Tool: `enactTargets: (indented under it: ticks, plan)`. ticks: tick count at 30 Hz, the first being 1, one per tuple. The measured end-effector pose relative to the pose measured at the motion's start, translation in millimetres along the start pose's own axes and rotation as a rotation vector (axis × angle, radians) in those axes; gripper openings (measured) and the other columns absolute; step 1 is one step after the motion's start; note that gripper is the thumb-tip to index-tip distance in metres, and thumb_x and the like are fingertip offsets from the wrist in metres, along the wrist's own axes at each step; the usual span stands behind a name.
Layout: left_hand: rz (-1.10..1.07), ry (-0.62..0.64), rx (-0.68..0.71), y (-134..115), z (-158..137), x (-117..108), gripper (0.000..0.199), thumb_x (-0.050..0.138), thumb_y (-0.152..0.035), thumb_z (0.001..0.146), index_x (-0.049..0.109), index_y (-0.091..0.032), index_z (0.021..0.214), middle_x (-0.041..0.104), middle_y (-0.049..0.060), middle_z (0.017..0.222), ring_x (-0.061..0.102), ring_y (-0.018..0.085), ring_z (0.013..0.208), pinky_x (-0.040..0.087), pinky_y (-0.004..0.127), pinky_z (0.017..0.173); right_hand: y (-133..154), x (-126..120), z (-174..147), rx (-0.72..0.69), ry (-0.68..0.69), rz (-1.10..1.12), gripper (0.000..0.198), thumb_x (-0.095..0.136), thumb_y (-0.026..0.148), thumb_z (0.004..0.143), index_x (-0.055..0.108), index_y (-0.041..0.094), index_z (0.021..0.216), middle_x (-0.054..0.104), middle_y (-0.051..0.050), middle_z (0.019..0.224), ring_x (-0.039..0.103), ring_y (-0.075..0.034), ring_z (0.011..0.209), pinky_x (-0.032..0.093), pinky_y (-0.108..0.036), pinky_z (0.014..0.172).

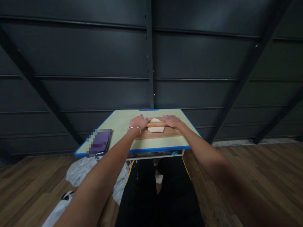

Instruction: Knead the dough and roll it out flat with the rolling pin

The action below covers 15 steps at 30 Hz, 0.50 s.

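A wooden rolling pin (156, 125) lies crosswise over a flat piece of pale dough (156, 129). Part of the dough shows beyond the pin and part on my side of it. My left hand (138, 121), with a bangle at its wrist, is closed over the pin's left end. At the right end, my right hand (172, 120) rests on the pin with its fingers curled over it. Both pin ends are hidden under my hands. Beneath the dough is a wooden board (151, 135), partly covered by my hands.
The board sits on a small pale-green table (123, 118) with a blue edge. A purple phone-like object (100, 143), partly pixelated, lies at its left corner. Under the tabletop is an open shelf (156, 154). White cloth (81, 170) hangs at the left. A dark panelled wall (106, 56) stands behind.
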<state>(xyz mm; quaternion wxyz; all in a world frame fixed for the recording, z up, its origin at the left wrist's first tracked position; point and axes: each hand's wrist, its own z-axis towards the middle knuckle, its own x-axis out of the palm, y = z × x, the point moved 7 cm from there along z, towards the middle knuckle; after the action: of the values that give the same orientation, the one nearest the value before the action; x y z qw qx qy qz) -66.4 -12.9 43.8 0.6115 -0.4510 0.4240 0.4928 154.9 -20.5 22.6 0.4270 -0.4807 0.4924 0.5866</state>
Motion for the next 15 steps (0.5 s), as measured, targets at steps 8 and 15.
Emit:
enactTargets:
  ticks: [8, 15]
  plan:
    - [-0.008, 0.008, 0.003, -0.5, 6.1, -0.7, 0.052, 0.036, -0.048, 0.096, 0.06, -0.013, 0.127, 0.072, 0.021, 0.118, 0.067, 0.034, 0.112, 0.052, 0.043, 0.088, 4.7, -7.0, -3.2, -0.007, -0.027, -0.007, 0.079, 0.006, 0.065, 0.103, 0.054, 0.021, 0.147, 0.055, -0.014, 0.15, 0.054, -0.034, 0.136, 0.041, -0.048, 0.112]
    - [-0.003, -0.037, 0.093, -2.8, 14.4, 2.6, 0.048, 0.038, -0.045, 0.096, 0.062, -0.018, 0.128, 0.062, 0.017, 0.139, 0.056, 0.031, 0.13, 0.045, 0.044, 0.103, 1.0, -4.8, 3.4, 0.005, -0.023, 0.014, 0.085, 0.002, 0.068, 0.101, 0.056, 0.02, 0.146, 0.054, -0.015, 0.151, 0.054, -0.034, 0.136, 0.042, -0.049, 0.112]
